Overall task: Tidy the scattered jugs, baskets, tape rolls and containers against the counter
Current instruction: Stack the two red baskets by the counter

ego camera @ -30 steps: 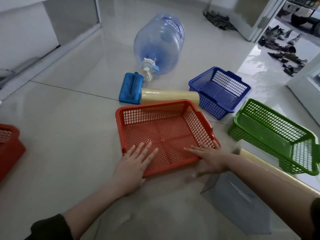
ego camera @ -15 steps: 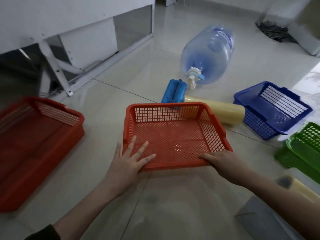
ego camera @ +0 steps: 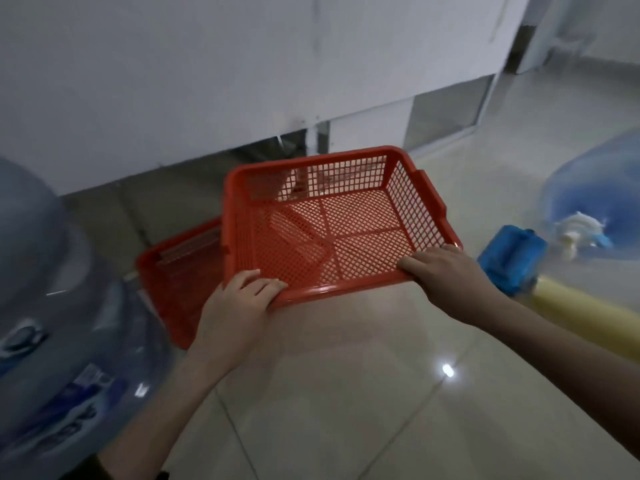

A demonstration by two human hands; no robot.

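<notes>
1. Half a second ago the orange plastic mesh basket [ego camera: 329,230] sat flat on the tiled floor [ego camera: 346,393] with both palms pressing its near edge. Now it's lifted clear and tilted, carried towards the white counter [ego camera: 242,81].
2. The left hand [ego camera: 239,299] has its fingers curled over the near rim, tips inside the mesh. The right hand [ego camera: 446,271] is curled round the near right corner. Can't see either thumb.
3. It hangs partly over the second orange mesh basket [ego camera: 180,271], which lies on the floor near the counter, so I'd guess nesting comes next.
4. Still to sort on the right: the clear blue water jug [ego camera: 595,202] on its side and the pale yellow roll [ego camera: 588,317].
</notes>
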